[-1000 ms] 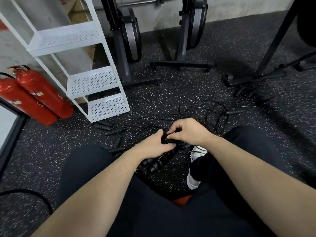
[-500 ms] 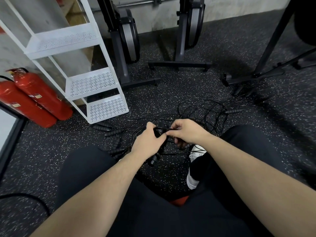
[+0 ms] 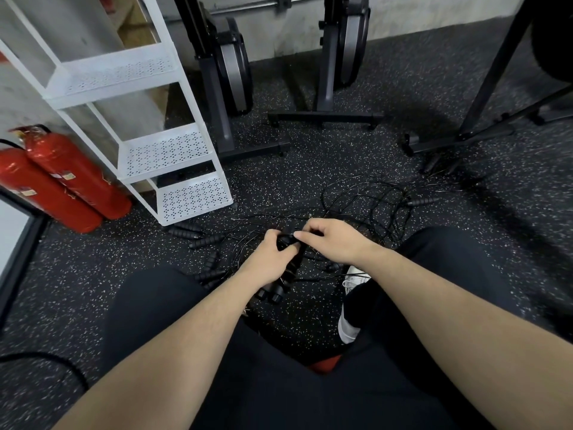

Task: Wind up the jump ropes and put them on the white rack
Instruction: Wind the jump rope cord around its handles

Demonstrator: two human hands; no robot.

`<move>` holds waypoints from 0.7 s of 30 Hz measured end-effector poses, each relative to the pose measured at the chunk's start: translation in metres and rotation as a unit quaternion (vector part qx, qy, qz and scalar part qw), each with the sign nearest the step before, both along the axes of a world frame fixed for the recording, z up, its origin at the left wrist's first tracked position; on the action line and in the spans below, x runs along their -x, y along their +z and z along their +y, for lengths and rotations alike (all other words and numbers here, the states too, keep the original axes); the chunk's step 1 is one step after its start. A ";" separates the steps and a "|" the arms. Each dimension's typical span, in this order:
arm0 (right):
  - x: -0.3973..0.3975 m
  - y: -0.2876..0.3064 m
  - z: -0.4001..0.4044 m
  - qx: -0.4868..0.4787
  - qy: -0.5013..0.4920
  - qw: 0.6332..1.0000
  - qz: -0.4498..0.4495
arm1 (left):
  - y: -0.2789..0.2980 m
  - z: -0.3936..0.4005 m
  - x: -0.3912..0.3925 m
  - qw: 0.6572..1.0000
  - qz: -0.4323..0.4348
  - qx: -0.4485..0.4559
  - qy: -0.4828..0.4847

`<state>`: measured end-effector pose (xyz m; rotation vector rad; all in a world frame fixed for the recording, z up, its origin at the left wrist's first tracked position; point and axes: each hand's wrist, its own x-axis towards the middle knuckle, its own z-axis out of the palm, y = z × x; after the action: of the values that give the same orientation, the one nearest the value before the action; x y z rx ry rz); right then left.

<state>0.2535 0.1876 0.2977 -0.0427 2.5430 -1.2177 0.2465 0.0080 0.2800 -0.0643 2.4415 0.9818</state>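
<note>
The rack (image 3: 173, 156) stood far left, its top cut off. Cords (image 3: 366, 200) tangled on the floor (image 3: 341, 156); we couldn't separate them. Our left hand (image 3: 273, 259) gripped the handles (image 3: 276, 293), now steeper than a second earlier, ends toward us. Our right hand (image 3: 335, 240) pinched cord above them.

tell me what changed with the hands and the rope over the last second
The left hand turned the pair of handles from a slant to hanging nearly straight down. The right hand kept pinching the cord at their top. Both held on throughout. The loose ropes on the floor and the rack stayed put.
</note>
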 end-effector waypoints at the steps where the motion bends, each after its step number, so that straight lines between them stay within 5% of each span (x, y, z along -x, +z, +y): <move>1: 0.000 0.000 -0.001 0.001 0.005 1.000 0.003 | -0.001 0.000 0.000 0.999 -0.011 -0.025 0.017; 8: -0.002 0.002 -0.004 -0.026 0.027 0.999 0.026 | 0.002 -0.001 0.001 0.964 -0.123 -0.204 0.121; 17: -0.001 0.008 -0.005 -0.063 0.026 0.997 0.020 | 0.009 -0.005 -0.001 0.920 -0.198 -0.303 0.151; 21: -0.002 0.010 -0.003 -0.078 0.052 0.994 0.052 | 0.015 -0.005 -0.001 0.925 -0.207 -0.271 0.168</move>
<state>0.2554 0.1843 0.3073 -0.2047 2.6820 -0.9990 0.2476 0.0034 0.2949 -0.4606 1.7398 1.5808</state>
